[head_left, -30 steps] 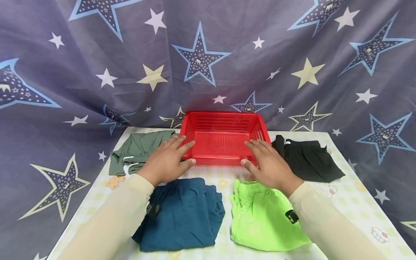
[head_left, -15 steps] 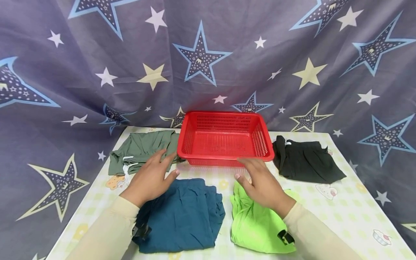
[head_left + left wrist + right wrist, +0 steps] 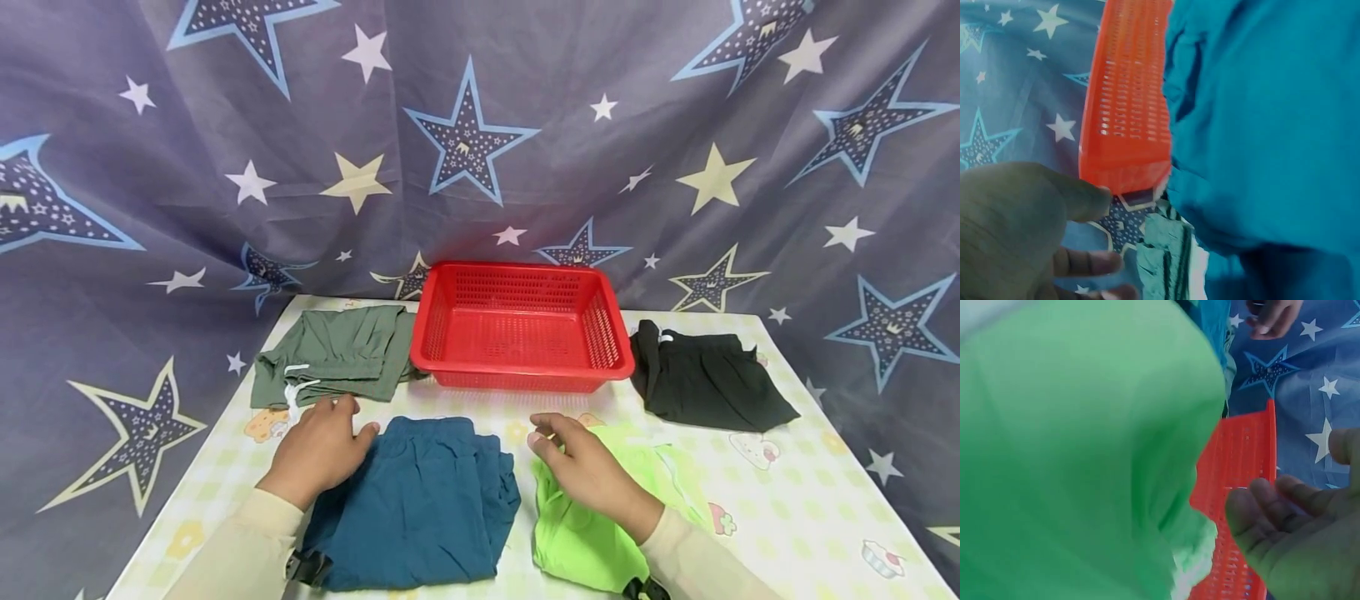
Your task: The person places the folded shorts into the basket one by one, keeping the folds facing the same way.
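Note:
In the head view, folded dark blue shorts [image 3: 420,508] lie at the front left of the table. My left hand [image 3: 321,446] is above their left upper corner, fingers relaxed and holding nothing. Bright lime green shorts [image 3: 577,546] lie to their right. Over these hovers my right hand [image 3: 588,475], its fingers loosely bent and nothing between them. The left wrist view has the blue cloth [image 3: 1272,137] beside my left hand [image 3: 1010,231]. In the right wrist view, green fabric [image 3: 1085,462] fills the left part, apart from my right hand [image 3: 1310,531].
A red plastic basket [image 3: 517,380] with nothing in it stands at the back centre. Grey-green shorts [image 3: 345,342] with a white drawstring lie left of it, black shorts [image 3: 712,379] to its right. Behind the table [image 3: 810,500] hangs a star-patterned curtain [image 3: 300,208].
Both hands have drawn back toward the body from beside the basket, and are lower over the front shorts. The clothes and basket have stayed in place.

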The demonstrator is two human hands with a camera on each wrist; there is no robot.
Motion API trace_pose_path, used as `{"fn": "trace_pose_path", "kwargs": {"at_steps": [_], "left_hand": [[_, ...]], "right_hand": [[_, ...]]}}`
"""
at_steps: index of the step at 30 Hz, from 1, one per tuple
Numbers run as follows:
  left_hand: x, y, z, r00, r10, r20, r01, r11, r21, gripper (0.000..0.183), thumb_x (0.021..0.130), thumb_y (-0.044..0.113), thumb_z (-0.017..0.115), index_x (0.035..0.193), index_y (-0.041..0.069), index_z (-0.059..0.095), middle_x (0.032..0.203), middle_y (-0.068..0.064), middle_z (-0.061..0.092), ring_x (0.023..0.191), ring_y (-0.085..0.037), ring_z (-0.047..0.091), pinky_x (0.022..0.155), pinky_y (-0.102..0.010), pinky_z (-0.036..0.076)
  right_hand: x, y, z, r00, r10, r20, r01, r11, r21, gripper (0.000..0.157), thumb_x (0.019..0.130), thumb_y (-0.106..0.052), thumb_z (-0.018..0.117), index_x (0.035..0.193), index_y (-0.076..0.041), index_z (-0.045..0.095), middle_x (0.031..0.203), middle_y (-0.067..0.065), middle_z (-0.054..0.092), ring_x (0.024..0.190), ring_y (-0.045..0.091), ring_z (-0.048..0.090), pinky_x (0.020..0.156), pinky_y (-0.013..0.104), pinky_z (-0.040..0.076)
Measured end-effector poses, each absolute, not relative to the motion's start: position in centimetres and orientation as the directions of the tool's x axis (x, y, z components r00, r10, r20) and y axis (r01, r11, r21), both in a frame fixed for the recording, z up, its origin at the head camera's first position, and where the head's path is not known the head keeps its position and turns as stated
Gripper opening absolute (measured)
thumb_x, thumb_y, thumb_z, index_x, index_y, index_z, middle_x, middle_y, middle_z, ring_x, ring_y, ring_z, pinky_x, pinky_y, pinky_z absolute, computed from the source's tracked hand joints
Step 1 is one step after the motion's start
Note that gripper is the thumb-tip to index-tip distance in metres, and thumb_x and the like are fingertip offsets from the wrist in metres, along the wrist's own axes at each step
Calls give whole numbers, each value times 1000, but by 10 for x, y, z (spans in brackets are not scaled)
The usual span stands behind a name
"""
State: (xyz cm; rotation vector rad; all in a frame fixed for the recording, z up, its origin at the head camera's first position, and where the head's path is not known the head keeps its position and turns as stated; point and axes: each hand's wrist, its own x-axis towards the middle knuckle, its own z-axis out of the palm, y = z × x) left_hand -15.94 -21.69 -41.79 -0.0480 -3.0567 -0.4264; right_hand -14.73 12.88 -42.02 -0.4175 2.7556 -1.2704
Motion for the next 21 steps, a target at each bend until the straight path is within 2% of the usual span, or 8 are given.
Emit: {"fn": "trace_pose_path", "kwargs": {"at_steps": [5,8,11,15,21], "left_hand": [[-154,-226,-421,-995,-36,-91,-57,966,251,57,88,46,56,115,-4,53,93,-23,57,82,-41,57,63,-54,45],[-152,-231,-424,-985,-56,-162,-94,967,239,66,88,52,52,116,-8,50,94,-26,58,83,-42,59,63,-54,45],[-151,-235,-424,-976,-64,-208,-113,966,234,77,88,59,48,117,-12,48,96,-28,59,85,-43,59,62,-55,45],[-151,-237,-425,-962,-76,-262,-137,964,226,83,86,64,45,116,-14,51,98,-28,60,85,-42,60,61,-55,46],[-151,-240,-428,-934,-85,-347,-169,961,219,77,85,66,44,107,-5,62,93,-19,63,74,-29,59,57,-49,45]], "right_hand": [[-143,121,-421,-948,-285,-143,-7,468,-884,39,96,-37,50,121,-8,55,99,8,60,77,22,61,62,37,49],[-140,118,-421,-902,-333,-275,162,330,-930,44,95,-34,50,120,2,51,98,18,59,73,30,62,59,40,53],[-137,115,-421,-848,-372,-378,293,266,-918,48,94,-34,51,115,9,49,96,21,57,70,30,63,59,42,54],[-133,113,-423,-807,-383,-449,364,277,-889,45,93,-35,52,104,8,51,91,20,56,65,26,63,56,41,54],[-130,110,-428,-761,-406,-506,429,269,-862,49,92,-38,53,100,10,51,95,25,53,66,29,65,54,42,54]]}}
